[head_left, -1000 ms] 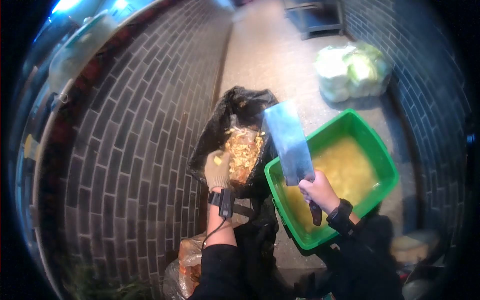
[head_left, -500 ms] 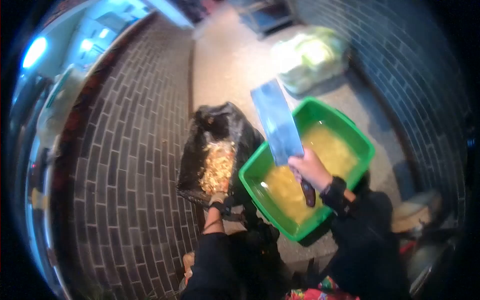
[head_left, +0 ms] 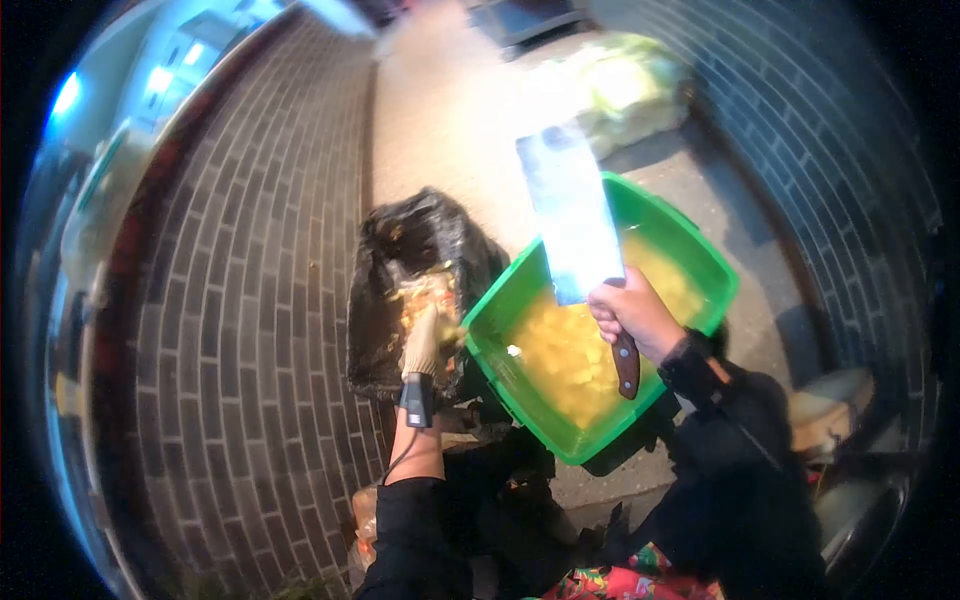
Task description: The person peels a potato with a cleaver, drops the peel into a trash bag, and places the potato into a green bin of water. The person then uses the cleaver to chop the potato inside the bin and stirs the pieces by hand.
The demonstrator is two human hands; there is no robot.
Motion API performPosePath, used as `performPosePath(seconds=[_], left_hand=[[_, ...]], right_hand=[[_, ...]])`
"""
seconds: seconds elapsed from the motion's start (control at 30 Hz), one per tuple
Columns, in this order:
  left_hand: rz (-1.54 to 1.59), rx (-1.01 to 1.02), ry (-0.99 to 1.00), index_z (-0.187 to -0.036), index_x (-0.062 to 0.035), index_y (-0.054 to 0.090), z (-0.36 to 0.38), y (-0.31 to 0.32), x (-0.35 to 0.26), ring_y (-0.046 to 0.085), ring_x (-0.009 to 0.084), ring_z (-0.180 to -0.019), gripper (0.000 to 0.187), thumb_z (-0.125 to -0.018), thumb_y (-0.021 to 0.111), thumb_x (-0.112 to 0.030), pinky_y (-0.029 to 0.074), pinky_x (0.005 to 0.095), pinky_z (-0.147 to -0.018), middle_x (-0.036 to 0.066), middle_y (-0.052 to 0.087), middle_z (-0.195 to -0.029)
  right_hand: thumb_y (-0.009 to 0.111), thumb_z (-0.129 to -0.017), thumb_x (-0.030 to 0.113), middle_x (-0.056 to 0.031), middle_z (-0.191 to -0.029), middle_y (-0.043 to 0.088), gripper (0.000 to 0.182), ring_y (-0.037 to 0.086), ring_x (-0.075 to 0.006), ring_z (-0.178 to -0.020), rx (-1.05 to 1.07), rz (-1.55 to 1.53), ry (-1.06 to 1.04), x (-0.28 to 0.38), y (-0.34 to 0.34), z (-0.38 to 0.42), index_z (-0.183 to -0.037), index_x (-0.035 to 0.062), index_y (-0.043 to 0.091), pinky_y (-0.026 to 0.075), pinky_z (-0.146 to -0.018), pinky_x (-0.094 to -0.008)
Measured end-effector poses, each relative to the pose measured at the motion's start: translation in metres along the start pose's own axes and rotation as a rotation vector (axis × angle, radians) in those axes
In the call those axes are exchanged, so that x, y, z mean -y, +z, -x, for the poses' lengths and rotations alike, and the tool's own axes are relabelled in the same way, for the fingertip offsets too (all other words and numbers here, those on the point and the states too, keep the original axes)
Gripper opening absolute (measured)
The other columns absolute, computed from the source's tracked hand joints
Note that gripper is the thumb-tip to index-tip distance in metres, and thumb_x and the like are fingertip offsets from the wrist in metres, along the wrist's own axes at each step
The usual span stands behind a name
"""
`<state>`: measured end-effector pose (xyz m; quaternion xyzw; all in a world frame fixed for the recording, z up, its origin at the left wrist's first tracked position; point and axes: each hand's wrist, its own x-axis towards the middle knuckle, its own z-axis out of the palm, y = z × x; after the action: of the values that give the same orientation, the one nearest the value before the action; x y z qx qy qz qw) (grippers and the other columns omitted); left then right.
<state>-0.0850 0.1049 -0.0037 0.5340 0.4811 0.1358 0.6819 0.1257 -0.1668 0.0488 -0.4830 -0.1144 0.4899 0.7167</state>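
My right hand is closed around the brown wooden handle of a cleaver. Its broad blade points up and away over the green tub, catching bright light. Yellowish chunks lie in the tub, seemingly in liquid. My left hand, in a light glove, reaches down into a container lined with a black plastic bag. Pale yellow and orange scraps lie beneath its fingers, which are blurred and mostly hidden, so I cannot make out whether they grip anything.
Beyond the tub, a clear bag of pale green cabbage-like vegetables sits on the floor. A brick-patterned wall runs along the left, another on the right. A dark crate-like object stands farther back.
My left hand has moved forward from the bag's near edge to over the scraps inside. The cleaver has swung slightly more upright, its blade now brighter. The view has shifted a little.
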Motion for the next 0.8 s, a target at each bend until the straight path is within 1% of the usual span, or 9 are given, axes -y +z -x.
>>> performPosePath(seconds=[0.03, 0.07, 0.2, 0.27, 0.37, 0.43, 0.67, 0.7, 0.8], left_hand=[[0.304, 0.044, 0.110, -0.102, -0.0087, 0.057, 0.026, 0.034, -0.013, 0.062, 0.0215, -0.077, 0.045, -0.092, 0.053, -0.052, 0.051, 0.0325, -0.062, 0.012, 0.063, -0.092], [0.580, 0.223, -0.067, -0.104, -0.0086, 0.055, 0.017, 0.033, -0.016, 0.062, 0.0259, -0.077, 0.046, -0.096, 0.045, -0.053, 0.052, 0.0358, -0.063, 0.013, 0.063, -0.093], [0.768, 0.381, -0.045, -0.100, -0.0065, 0.056, 0.038, 0.074, -0.018, 0.062, 0.0277, -0.077, 0.044, -0.100, 0.039, -0.047, 0.051, 0.0352, -0.064, 0.013, 0.062, -0.088], [0.670, 0.311, 0.013, -0.092, -0.0064, 0.059, 0.045, 0.089, -0.023, 0.062, 0.0211, -0.075, 0.039, -0.098, 0.045, -0.042, 0.050, 0.0323, -0.063, 0.010, 0.063, -0.086], [0.602, 0.255, -0.046, -0.096, -0.0100, 0.060, 0.042, 0.090, -0.031, 0.063, 0.0192, -0.078, 0.036, -0.099, 0.041, -0.040, 0.050, 0.0315, -0.068, 0.007, 0.064, -0.087], [0.679, 0.251, 0.075, -0.085, -0.0078, 0.062, 0.043, 0.090, -0.032, 0.062, 0.0148, -0.072, 0.028, -0.093, 0.054, -0.034, 0.050, 0.0287, -0.061, 0.006, 0.064, -0.083], [0.623, 0.162, -0.021, -0.086, -0.0044, 0.062, 0.020, 0.089, -0.034, 0.063, 0.0150, -0.064, 0.043, -0.093, 0.054, -0.046, 0.051, 0.0260, -0.058, 0.008, 0.065, -0.078], [0.642, 0.147, -0.050, -0.096, -0.0030, 0.059, 0.019, 0.088, -0.037, 0.064, 0.0193, -0.072, 0.041, -0.094, 0.052, -0.044, 0.053, 0.0308, -0.064, 0.010, 0.064, -0.084], [0.739, 0.132, -0.172, -0.104, -0.0056, 0.056, 0.028, 0.084, -0.053, 0.062, 0.0266, -0.087, 0.032, -0.095, 0.046, -0.035, 0.051, 0.0395, -0.074, 0.013, 0.062, -0.094]], right_hand=[[0.058, -0.085, 0.007, 0.0020, -0.060, 0.044, 0.011, 0.041, -0.0070, -0.043, 0.046, -0.036, 0.051, -0.004, 0.007, -0.001, -0.081, 0.0061, 0.048, 0.038, -0.040, -0.0234], [0.058, -0.086, 0.007, 0.0027, -0.059, 0.044, 0.011, 0.041, -0.0065, -0.043, 0.085, -0.070, 0.104, -0.007, 0.013, -0.001, -0.082, 0.0067, 0.048, 0.038, -0.041, -0.0232], [0.060, -0.091, 0.014, 0.0038, -0.058, 0.043, 0.013, 0.040, -0.0059, -0.043, 0.159, -0.051, 0.222, -0.014, 0.041, 0.005, -0.085, 0.0078, 0.050, 0.036, -0.041, -0.0232], [0.059, -0.093, 0.016, 0.0035, -0.058, 0.043, 0.013, 0.040, -0.0061, -0.042, 0.160, -0.042, 0.232, -0.027, 0.049, 0.007, -0.088, 0.0076, 0.051, 0.036, -0.041, -0.0236], [0.060, -0.094, 0.018, 0.0017, -0.059, 0.047, 0.015, 0.041, -0.0064, -0.044, 0.149, 0.045, 0.200, -0.032, 0.053, 0.001, -0.093, 0.0040, 0.055, 0.037, -0.042, -0.0229], [0.059, -0.094, 0.018, 0.0015, -0.059, 0.048, 0.015, 0.042, -0.0064, -0.044, 0.134, 0.088, 0.216, -0.030, 0.054, -0.004, -0.094, 0.0029, 0.056, 0.037, -0.043, -0.0227], [0.058, -0.089, 0.014, -0.0036, -0.063, 0.051, 0.020, 0.041, -0.0075, -0.044, 0.157, -0.065, 0.279, -0.023, 0.056, -0.019, -0.104, 0.0007, 0.053, 0.037, -0.043, -0.0225], [0.058, -0.088, 0.013, -0.0043, -0.064, 0.051, 0.020, 0.041, -0.0075, -0.043, 0.138, -0.058, 0.254, -0.023, 0.058, -0.021, -0.103, 0.0011, 0.052, 0.037, -0.042, -0.0227], [0.057, -0.088, 0.012, -0.0033, -0.063, 0.050, 0.014, 0.040, -0.0071, -0.044, 0.078, -0.070, 0.212, -0.018, 0.060, -0.024, -0.096, 0.0025, 0.051, 0.037, -0.042, -0.0229]])
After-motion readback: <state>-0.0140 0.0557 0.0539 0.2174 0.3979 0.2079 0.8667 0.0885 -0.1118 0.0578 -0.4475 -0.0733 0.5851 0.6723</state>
